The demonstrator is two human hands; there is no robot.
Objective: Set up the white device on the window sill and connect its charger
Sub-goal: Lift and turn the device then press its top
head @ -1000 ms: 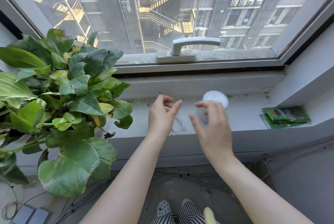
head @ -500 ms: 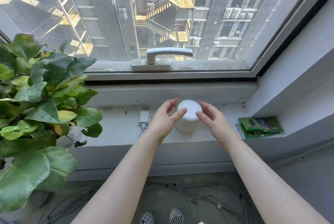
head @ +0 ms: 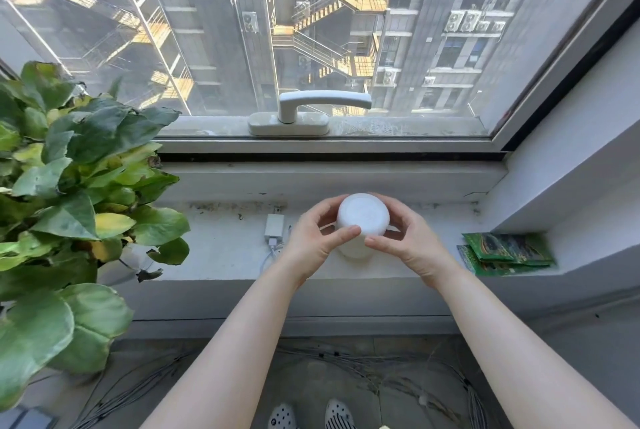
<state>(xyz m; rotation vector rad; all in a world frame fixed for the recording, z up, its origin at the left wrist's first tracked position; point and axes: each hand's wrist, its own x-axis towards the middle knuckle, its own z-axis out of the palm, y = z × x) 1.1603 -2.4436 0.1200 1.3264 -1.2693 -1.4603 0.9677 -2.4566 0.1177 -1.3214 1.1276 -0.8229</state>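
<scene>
A white cylindrical device (head: 362,215) stands upright on the window sill (head: 221,248), near its middle. My left hand (head: 313,238) wraps its left side and my right hand (head: 407,241) wraps its right side, thumbs in front, fingers behind. A white charger block (head: 274,228) lies flat on the sill just left of my left hand, with a thin white cable (head: 268,255) plugged into its near end; the rest of the cable is hidden behind my wrist.
A large leafy potted plant (head: 69,193) fills the sill's left end. Green packets (head: 505,252) lie at the right end by the wall. The window handle (head: 311,108) sits above, behind the device. Loose cables (head: 363,359) spread on the floor below.
Both hands have closed around the device, which they only approached before. The view has shifted right, so the plant now sits further left.
</scene>
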